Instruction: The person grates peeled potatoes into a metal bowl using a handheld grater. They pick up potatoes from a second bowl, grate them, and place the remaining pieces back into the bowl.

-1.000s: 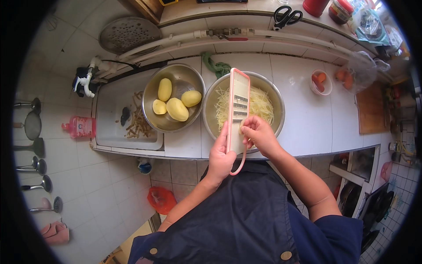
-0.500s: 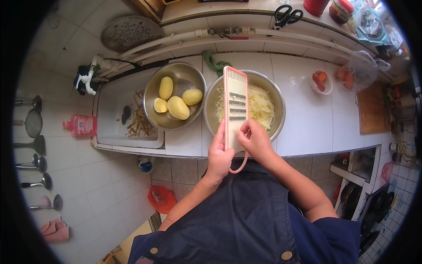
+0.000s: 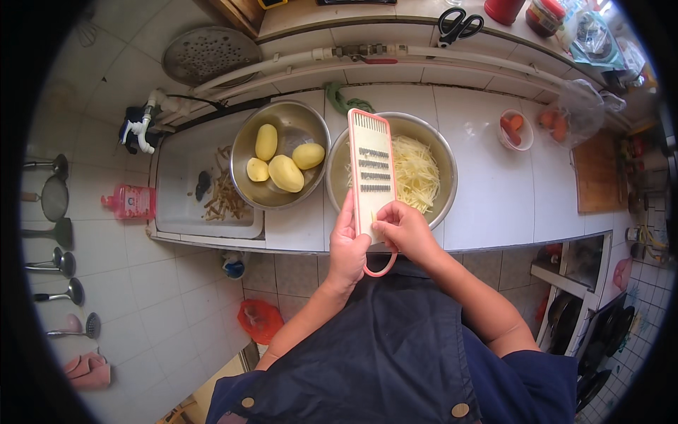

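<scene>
My left hand (image 3: pixel 347 244) is closed round the lower left edge of a long cream grater (image 3: pixel 374 169) with a pink rim and a looped handle. The grater stands tilted over the left part of a steel bowl (image 3: pixel 450 185) of pale potato shreds (image 3: pixel 417 173). My right hand (image 3: pixel 404 230) lies against the grater's lower face, below the rows of teeth, with thumb and forefinger pinched. A thin pale sliver shows by those fingertips; what they hold is too small to make out. Several peeled potatoes (image 3: pixel 286 173) rest in another steel bowl (image 3: pixel 244 185) on the left.
Brown peelings (image 3: pixel 224 194) lie in the sink (image 3: pixel 173 205) at the left. A green cloth or bag (image 3: pixel 339 97) is behind the bowls. To the right stand a small bowl (image 3: pixel 526 147) of orange pieces, a plastic bag (image 3: pixel 583 113) and a cutting board (image 3: pixel 599 173). Black scissors (image 3: pixel 459 28) lie on the ledge.
The grater has shifted slightly left and leans more to the left at its top. My right hand has slid a little down and left along its face, still pinched.
</scene>
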Tool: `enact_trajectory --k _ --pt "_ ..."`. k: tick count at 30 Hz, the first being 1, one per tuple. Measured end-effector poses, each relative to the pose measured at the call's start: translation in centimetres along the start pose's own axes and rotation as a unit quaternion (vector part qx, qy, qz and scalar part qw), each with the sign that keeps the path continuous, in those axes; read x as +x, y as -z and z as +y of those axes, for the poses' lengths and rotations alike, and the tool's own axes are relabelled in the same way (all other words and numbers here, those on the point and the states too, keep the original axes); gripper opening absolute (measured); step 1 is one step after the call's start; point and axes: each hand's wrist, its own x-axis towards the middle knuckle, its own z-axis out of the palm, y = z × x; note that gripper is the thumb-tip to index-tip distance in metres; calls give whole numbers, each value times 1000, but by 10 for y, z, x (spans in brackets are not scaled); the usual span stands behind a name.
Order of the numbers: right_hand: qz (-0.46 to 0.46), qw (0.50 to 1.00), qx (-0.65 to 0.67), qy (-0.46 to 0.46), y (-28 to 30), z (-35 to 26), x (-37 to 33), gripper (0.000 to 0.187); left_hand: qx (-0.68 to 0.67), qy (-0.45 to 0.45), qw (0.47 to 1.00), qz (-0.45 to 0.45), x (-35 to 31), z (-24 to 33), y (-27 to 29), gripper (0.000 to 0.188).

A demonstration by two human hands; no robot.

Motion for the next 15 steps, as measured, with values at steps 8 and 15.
enact_trajectory --k 8,15 --pt "-14 998 24 -56 5 3 0 10 6 -5 1000 -7 1 2 -1 78" --pt "-29 997 -23 -65 2 -7 -1 11 69 -22 997 -6 1 -2 1 76"
